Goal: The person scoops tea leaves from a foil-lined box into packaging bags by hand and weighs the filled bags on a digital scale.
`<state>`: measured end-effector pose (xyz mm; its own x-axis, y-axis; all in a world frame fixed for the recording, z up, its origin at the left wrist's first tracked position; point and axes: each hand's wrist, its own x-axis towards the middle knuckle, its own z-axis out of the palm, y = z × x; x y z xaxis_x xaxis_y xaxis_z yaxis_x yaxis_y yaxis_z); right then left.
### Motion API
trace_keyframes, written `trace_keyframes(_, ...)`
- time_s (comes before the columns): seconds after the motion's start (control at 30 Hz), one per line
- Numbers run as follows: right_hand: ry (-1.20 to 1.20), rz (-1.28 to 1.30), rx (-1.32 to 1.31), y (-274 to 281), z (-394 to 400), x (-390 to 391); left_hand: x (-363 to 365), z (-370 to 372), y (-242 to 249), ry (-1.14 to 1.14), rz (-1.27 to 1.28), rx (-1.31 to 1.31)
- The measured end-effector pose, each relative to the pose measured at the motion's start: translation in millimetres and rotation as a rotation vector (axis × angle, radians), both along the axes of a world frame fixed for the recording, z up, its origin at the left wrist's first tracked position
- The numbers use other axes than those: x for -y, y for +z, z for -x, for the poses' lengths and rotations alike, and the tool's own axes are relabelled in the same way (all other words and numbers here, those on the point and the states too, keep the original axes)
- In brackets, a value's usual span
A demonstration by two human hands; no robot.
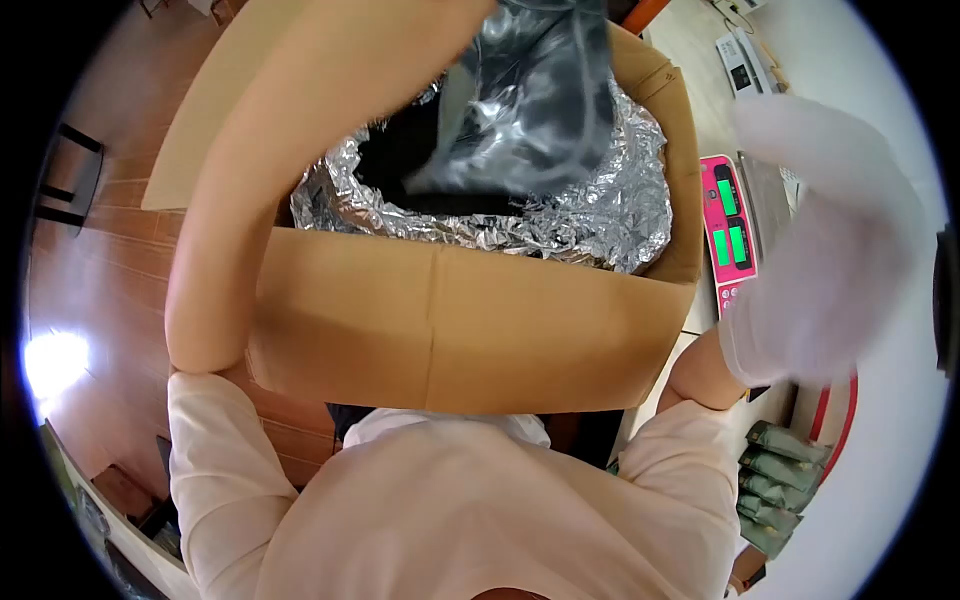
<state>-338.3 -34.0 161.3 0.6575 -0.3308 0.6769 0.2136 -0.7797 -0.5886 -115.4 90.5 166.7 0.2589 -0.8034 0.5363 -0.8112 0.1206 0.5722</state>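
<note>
My left forearm [300, 120] reaches across the cardboard box [480, 320] and runs out at the top edge, so my left hand is out of view. Near that arm, a dark glossy plastic bag [540, 110] hangs over the box opening. Whether my left hand grips the bag is hidden. Crumpled silver foil [640, 190] lines the box around a dark hollow. My right hand [830, 250], in a white glove, is raised to the right of the box, apart from it. Motion blurs it, and its fingers cannot be made out.
A pink scale [729, 215] with green displays stands on the counter right of the box. Farther back lies a white device [740, 65]. Several green packets [780, 480] are stacked at the lower right. Wooden floor [120, 260] and a dark stool [75, 185] show on the left.
</note>
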Motion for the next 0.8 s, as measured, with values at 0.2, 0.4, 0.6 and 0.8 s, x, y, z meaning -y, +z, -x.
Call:
trace_keyframes(0.2, -0.507, 0.276, -0.418, -117, -94, 79, 71, -102, -110, 0.049, 0.028, 0.027)
trace_keyframes(0.4, -0.859, 0.452, -1.052, -207, -92, 140, 55, -100, -100, 0.202, -0.385, -0.059)
trace_keyframes(0.6, -0.678, -0.439, -0.974, -254, -87, 187, 46, -98, -99, 0.119, -0.261, -0.081)
trace_keyframes(0.8, -0.787, -0.688, -0.766, -178, -120, 146, 44, -105, -93, 0.094, -0.081, -0.114)
